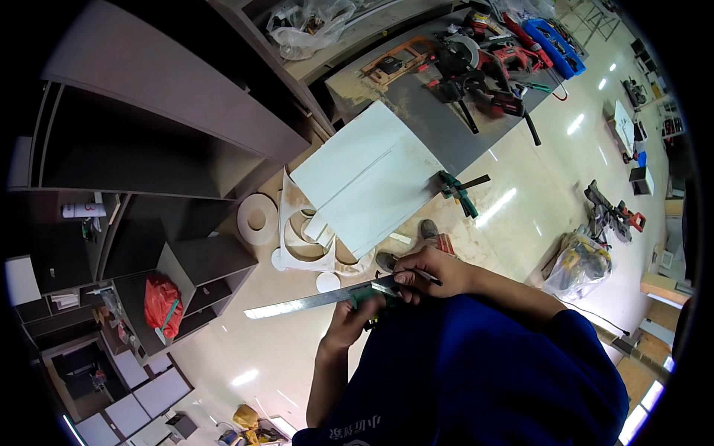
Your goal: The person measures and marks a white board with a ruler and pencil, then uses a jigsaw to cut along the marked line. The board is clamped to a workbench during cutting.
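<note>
A long, flat silver metal strip (297,305), like a ruler or blade, lies across in front of my body with its free end to the left. Around its green part (364,295) my left hand (344,321) is closed, the fingers slightly blurred. At the strip's right end my right hand (425,272) is closed, and a thin dark stick shows by its fingers. Beyond my hands lies a white board (368,178) with a line along it. A green clamp (457,195) sits at its right edge.
A grey worktable (476,137) carries red and black power tools (483,70) and a blue bin (554,46). Dark cabinets (141,141) stand left, one holding a red bag (162,306). Ring-shaped offcuts (257,218) lie on the floor; a plastic-wrapped bundle (579,266) stands right.
</note>
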The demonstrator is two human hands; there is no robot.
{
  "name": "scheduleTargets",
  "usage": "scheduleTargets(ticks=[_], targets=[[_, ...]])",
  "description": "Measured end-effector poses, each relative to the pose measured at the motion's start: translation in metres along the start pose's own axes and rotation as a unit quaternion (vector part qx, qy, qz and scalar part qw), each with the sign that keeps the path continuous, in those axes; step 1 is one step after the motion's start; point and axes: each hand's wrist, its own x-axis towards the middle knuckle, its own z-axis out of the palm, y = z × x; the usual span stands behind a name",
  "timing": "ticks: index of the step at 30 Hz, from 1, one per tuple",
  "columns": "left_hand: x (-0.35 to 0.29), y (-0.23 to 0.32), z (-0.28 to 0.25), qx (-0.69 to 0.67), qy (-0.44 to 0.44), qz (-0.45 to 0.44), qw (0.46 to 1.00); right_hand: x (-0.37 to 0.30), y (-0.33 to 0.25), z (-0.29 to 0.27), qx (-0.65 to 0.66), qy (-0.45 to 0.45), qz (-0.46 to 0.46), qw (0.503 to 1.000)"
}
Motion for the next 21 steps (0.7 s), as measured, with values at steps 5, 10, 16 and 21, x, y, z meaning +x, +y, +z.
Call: scheduleTargets(ticks=[5, 10, 16, 21], targets=[[-0.002, -0.004, -0.001, 0.062, 0.064, -0.005, 0.996, 0.006, -0.003, 0.014, -0.044, 0.029, -0.001, 0.999], [-0.009, -0.013, 0.005, 0.02, 0.131, 0.06, 0.989, 0.012, 0.008, 0.026, -0.038, 0.056, -0.021, 0.997], [-0.013, -0.009, 0.0, 0.07, 0.154, 0.092, 0.981, 0.017, 0.009, 0.038, -0.042, 0.077, -0.027, 0.996], [-0.019, -0.006, -0.004, 0.029, 0.171, 0.061, 0.983, 0.025, 0.011, 0.046, -0.038, 0.082, -0.018, 0.996]])
